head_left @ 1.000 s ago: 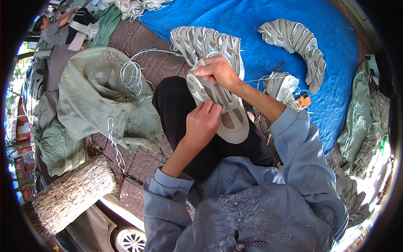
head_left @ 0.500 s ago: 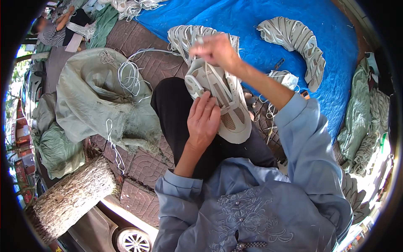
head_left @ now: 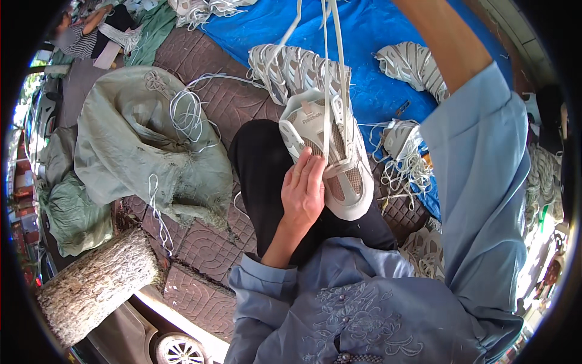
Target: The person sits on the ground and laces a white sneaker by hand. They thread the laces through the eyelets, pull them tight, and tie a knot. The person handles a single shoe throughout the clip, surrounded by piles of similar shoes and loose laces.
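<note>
Our right arm has swung high, drawing the white laces (head_left: 327, 67) taut above the shoe upper (head_left: 330, 151) on our lap; that hand is out of view. Our left hand (head_left: 303, 194) presses the upper flat, fingers released. Lacing looks partly done; more uppers (head_left: 418, 67) wait on the blue tarp (head_left: 376, 36).

Left hand (head_left: 303, 194) steadying pale shoe upper (head_left: 330, 151), laces (head_left: 327, 67) taut upward

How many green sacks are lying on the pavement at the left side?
2: a large, crumpled green sack beside the person's knee, and a smaller green sack at the left rim above the log. Others may be hidden.
</note>
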The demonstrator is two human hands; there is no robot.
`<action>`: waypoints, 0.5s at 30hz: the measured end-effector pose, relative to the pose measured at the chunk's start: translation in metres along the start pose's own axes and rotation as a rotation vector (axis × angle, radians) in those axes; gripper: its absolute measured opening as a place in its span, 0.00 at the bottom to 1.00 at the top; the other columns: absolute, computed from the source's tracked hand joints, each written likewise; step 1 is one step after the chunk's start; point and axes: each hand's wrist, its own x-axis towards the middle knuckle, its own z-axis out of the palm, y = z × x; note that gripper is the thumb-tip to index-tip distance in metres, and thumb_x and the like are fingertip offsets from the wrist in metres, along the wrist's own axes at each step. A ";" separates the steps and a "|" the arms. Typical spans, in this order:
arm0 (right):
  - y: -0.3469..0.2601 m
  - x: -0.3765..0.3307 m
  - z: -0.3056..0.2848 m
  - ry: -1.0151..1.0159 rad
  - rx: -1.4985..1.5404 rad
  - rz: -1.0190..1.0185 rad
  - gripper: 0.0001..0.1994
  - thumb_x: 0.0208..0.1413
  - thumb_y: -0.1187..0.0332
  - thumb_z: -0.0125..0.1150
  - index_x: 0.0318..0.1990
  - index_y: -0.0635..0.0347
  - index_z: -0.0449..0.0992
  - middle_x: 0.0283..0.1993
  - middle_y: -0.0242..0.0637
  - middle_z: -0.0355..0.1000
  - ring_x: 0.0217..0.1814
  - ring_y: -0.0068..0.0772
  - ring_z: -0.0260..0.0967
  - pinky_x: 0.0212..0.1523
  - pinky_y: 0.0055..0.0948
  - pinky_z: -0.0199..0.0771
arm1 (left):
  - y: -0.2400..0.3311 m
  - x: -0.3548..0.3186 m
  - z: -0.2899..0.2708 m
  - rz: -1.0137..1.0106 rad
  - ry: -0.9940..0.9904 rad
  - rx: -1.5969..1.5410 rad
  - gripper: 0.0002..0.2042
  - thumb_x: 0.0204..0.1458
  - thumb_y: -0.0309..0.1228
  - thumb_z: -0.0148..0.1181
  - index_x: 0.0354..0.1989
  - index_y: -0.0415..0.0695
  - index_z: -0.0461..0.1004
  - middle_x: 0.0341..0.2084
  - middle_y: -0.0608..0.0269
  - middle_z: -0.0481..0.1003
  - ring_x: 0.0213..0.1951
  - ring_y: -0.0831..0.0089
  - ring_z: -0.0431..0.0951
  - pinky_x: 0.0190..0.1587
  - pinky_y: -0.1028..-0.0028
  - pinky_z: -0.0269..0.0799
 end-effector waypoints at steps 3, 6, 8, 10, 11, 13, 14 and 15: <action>0.004 -0.010 0.010 -0.007 0.068 0.038 0.08 0.50 0.73 0.52 0.26 0.71 0.71 0.09 0.26 0.53 0.07 0.16 0.41 0.09 0.20 0.37 | -0.009 0.011 -0.014 -0.038 -0.048 0.027 0.17 0.45 0.19 0.48 0.46 0.36 0.63 0.44 0.50 0.67 0.47 0.56 0.68 0.47 0.62 0.62; -0.001 -0.015 0.016 0.019 0.104 0.091 0.08 0.50 0.72 0.51 0.25 0.70 0.71 0.10 0.26 0.54 0.08 0.16 0.42 0.09 0.20 0.38 | -0.012 0.019 -0.025 -0.035 -0.005 0.073 0.18 0.41 0.21 0.52 0.45 0.36 0.64 0.41 0.49 0.68 0.46 0.55 0.68 0.45 0.61 0.62; -0.002 -0.020 0.023 0.007 0.122 0.116 0.09 0.51 0.72 0.51 0.25 0.70 0.70 0.10 0.26 0.55 0.08 0.16 0.42 0.09 0.20 0.38 | 0.029 0.023 -0.035 -0.027 -0.360 -0.070 0.19 0.40 0.27 0.56 0.43 0.36 0.65 0.42 0.49 0.67 0.47 0.54 0.66 0.47 0.61 0.62; -0.011 -0.020 0.030 -0.021 0.111 0.090 0.09 0.51 0.71 0.51 0.26 0.69 0.70 0.10 0.25 0.55 0.08 0.16 0.42 0.09 0.19 0.38 | 0.045 0.009 -0.017 0.161 -0.239 -0.128 0.22 0.37 0.33 0.59 0.42 0.36 0.65 0.42 0.51 0.66 0.49 0.56 0.64 0.50 0.62 0.60; -0.014 -0.022 0.031 -0.032 0.103 0.083 0.09 0.52 0.71 0.51 0.26 0.69 0.70 0.10 0.25 0.55 0.08 0.16 0.42 0.09 0.19 0.38 | 0.044 0.005 -0.009 0.129 -0.272 -0.145 0.23 0.37 0.35 0.59 0.42 0.36 0.66 0.41 0.52 0.67 0.50 0.57 0.63 0.51 0.62 0.59; -0.020 -0.020 0.032 -0.107 0.133 0.036 0.09 0.53 0.70 0.50 0.27 0.69 0.70 0.10 0.25 0.55 0.08 0.15 0.42 0.09 0.18 0.39 | 0.040 -0.001 0.000 0.122 -0.350 -0.124 0.22 0.37 0.38 0.59 0.40 0.36 0.67 0.41 0.53 0.66 0.52 0.58 0.61 0.54 0.62 0.56; -0.025 -0.018 0.032 -0.144 0.150 0.009 0.10 0.53 0.69 0.50 0.28 0.69 0.69 0.10 0.25 0.56 0.08 0.15 0.43 0.09 0.18 0.39 | 0.039 -0.005 0.000 0.138 -0.337 -0.127 0.22 0.37 0.38 0.58 0.39 0.36 0.68 0.41 0.54 0.66 0.52 0.58 0.61 0.54 0.62 0.56; -0.030 -0.019 0.031 -0.166 0.165 0.006 0.10 0.54 0.68 0.49 0.29 0.69 0.68 0.11 0.24 0.55 0.09 0.13 0.42 0.10 0.17 0.39 | 0.038 -0.011 -0.001 0.153 -0.324 -0.129 0.21 0.38 0.38 0.58 0.39 0.36 0.68 0.41 0.54 0.66 0.52 0.57 0.61 0.54 0.62 0.56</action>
